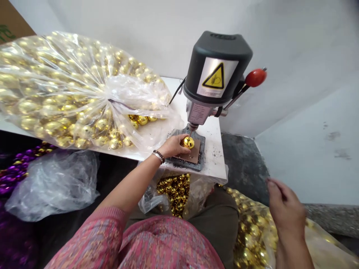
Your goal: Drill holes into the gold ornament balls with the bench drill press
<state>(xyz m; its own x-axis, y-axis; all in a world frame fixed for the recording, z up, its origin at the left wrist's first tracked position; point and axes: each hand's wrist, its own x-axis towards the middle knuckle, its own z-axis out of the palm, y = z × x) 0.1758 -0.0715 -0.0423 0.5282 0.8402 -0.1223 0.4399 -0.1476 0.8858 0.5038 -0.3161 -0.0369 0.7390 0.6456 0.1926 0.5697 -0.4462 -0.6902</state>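
Between the thumb and fingers of my left hand [176,146] is a shiny gold bauble [188,142], held on a brown board [193,155] over the drill press base [201,149]. Right above the bauble comes the thin drill bit [190,133]; whether it touches I cannot tell. The black drill press [218,67] carries a yellow warning label and a lever with a red knob [255,77]. Out to the right, away from the press, my right hand [287,209] is raised with its fingers curled in, slightly blurred. Anything inside its fingers is hidden.
A big clear bag of gold baubles [56,93] lies on the white table [214,130], its mouth facing the press. Below the table edge sits a bag of gold pieces [176,190]. More gold baubles [252,228] lie at lower right, crumpled plastic [56,183] and purple baubles [19,170] at left.
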